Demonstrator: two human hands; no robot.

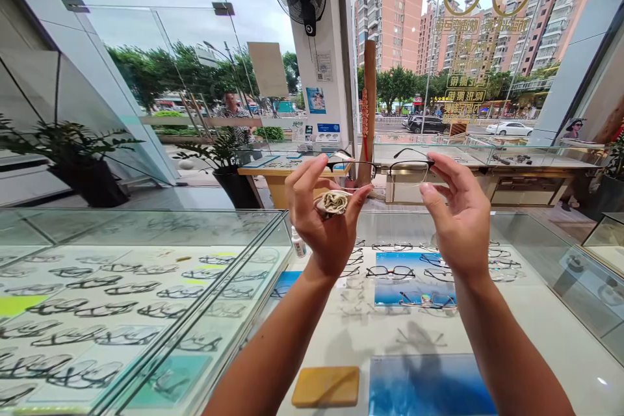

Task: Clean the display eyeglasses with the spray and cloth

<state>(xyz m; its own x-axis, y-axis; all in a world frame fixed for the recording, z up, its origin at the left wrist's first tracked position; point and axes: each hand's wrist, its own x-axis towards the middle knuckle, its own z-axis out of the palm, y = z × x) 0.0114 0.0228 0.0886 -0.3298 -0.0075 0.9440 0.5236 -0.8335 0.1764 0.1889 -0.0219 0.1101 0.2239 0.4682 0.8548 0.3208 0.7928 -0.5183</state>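
Eyeglasses [400, 171] are pinched by the left hand [322, 231] (curled round bunched cloth [334, 202] too) and right hand [464, 221].

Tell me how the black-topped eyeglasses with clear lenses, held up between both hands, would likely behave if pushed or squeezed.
The eyeglasses look light for their size, given the slim frame. They would probably flex slightly rather than flop, but a hard squeeze could bend them, since the outline is so thin. The clear lenses look smooth, so they may be slippery.
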